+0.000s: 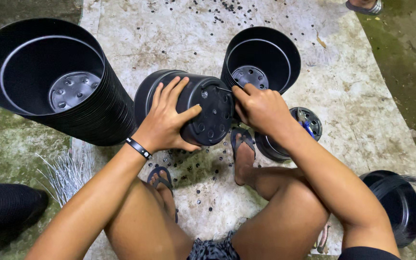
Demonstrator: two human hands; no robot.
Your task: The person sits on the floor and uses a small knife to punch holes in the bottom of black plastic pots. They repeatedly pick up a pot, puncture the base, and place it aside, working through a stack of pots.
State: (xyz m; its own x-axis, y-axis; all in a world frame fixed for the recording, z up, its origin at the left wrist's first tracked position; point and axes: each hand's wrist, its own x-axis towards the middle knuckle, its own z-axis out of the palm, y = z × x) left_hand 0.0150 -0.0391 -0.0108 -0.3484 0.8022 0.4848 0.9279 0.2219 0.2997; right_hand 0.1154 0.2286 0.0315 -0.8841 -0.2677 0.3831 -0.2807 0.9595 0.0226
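Note:
A black plastic plant pot (203, 103) lies on its side in front of me, its holed bottom facing me. My left hand (167, 118) grips the pot's side and base rim, a black band on the wrist. My right hand (261, 108) is closed at the right edge of the pot's bottom, fingers pinched on a thin tool or wire there; what it holds is too small to name. Small black round bits (203, 168) lie on the ground below the pot.
A tall stack of nested black pots (97, 110) lies at the left, another stack (285, 53) behind the pot. A small upturned pot (311, 123) holds tools at right. More pots (400, 202) lie lower right. Thin white sticks (68, 171) lie at left. Someone's sandalled foot (364, 6) shows top right.

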